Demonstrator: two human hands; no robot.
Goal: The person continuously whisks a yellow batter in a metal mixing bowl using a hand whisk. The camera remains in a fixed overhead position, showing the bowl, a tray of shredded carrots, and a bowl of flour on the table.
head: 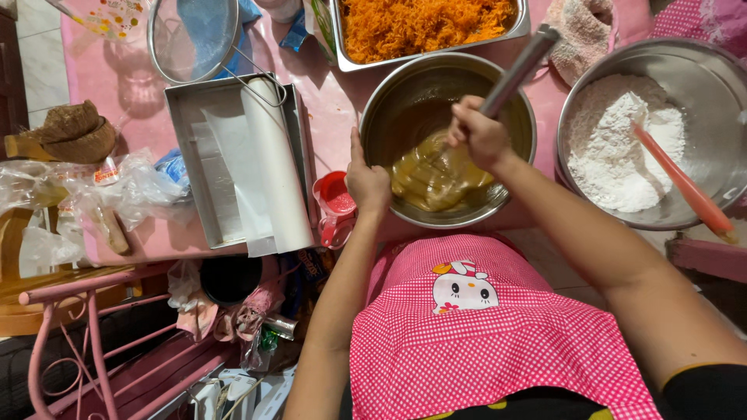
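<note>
Batter (436,179) sat brown and mostly smooth in the steel bowl (513,117) on the table (124,78). Right hand (478,136) clenched the whisk handle (517,70); left hand (366,183) gripped the rim. Flour (615,148) and grated carrot (424,27) waited unmixed.

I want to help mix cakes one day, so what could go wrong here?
1. The mixing bowl sits near the table's front edge, held steady only by the left hand. A hard stir might tip it toward the apron.
2. The right hand stirs the brown batter with a whisk; fast stirring could splash it over the rim.
3. The red cup stands right beside the left hand at the edge, so an elbow bump could knock it off.
</note>
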